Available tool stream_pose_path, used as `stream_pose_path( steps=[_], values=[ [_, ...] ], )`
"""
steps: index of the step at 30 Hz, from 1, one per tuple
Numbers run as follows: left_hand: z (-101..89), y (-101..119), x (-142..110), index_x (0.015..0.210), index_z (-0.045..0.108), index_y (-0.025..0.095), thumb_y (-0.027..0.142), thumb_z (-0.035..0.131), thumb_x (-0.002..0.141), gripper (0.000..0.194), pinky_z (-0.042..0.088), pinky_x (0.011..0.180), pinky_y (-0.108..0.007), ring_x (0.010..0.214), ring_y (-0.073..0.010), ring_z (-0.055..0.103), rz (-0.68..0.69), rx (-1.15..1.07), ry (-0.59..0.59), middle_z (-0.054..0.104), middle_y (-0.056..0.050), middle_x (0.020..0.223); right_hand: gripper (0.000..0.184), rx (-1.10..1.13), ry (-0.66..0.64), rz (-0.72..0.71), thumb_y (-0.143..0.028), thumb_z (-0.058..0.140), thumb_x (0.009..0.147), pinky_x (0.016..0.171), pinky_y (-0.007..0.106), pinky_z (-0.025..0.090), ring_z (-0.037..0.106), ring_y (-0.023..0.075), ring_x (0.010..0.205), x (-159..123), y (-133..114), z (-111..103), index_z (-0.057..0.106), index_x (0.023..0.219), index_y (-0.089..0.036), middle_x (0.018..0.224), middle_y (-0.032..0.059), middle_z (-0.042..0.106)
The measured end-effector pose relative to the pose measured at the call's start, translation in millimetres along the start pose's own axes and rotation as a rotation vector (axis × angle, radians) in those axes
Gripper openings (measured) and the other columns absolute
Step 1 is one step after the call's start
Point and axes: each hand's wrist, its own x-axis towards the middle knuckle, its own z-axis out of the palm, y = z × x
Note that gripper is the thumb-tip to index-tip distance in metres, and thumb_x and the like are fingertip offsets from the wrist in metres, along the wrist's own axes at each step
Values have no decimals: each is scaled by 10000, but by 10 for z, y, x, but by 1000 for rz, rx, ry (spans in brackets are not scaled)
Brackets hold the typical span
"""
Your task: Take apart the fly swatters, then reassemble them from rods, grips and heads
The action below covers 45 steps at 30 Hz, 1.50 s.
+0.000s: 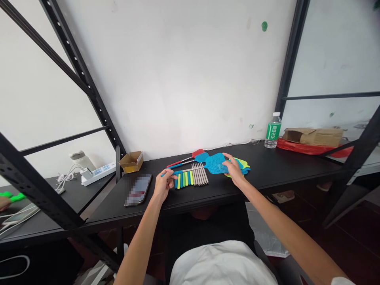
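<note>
Blue all over but for its thin metal shaft, the held swatter stretches nearly level between my two hands, above the black tabletop. My left hand pinches the end of its handle between thumb and fingertips, the other fingers curled loosely. My right hand grips the far edge of its mesh head, with the thumb on the upper face and the index finger along the top edge; the remaining fingers are mostly hidden.

Just below the handle, short blue and yellow-green grips lie side by side in a row, and right beside them is a row of metal tubes. Behind these, a red swatter and another blue swatter lie close together, heads to the right. Blue and yellow-green mesh heads are heaped beside and partly behind my right hand.

Over to the left lie a phone and, nearer the wall, an open cardboard box. Well off to the right, a green-labelled water bottle stands upright near a torn carton, which sits on red plastic.
</note>
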Motion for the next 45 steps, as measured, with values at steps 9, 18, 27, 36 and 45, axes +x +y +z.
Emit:
stream_pose_path(
  steps=[9,18,27,36,45],
  values=[
    [-75,-37,-36,834,540,171,350,752,703,307,316,407,-208,376,-69,414,-7,-172,163,607,16,560,760,56,-141,-73,-325,600,780,418,231,392,624,161,562,-156,74,149,407,1503,-191,786,9,607],
    [-50,-58,-189,805,545,165,374,746,729,299,336,422,-213,398,-81,457,36,-190,155,605,6,566,842,164,-164,-1,-267,597,728,428,218,386,627,167,585,-296,142,117,375,1538,-210,705,-24,554],
    [-39,-25,-167,798,567,156,307,739,703,248,367,450,-202,434,-77,478,-13,-285,172,560,28,551,922,206,-186,16,-180,524,594,450,269,494,553,166,689,-237,130,92,449,1496,-360,1235,65,612],
    [-59,-22,-166,811,573,160,295,707,742,202,368,451,-212,443,-83,457,-30,-294,153,565,17,554,951,189,-264,13,-154,523,603,463,259,501,631,172,683,-287,76,89,404,1524,-356,1201,74,638],
    [-92,-76,-127,859,582,164,419,664,780,279,380,447,-228,430,-105,478,-7,-210,124,589,8,561,966,258,-320,5,-139,524,587,498,255,471,665,185,724,-281,81,93,401,1529,-318,1192,67,648]
  ],
)
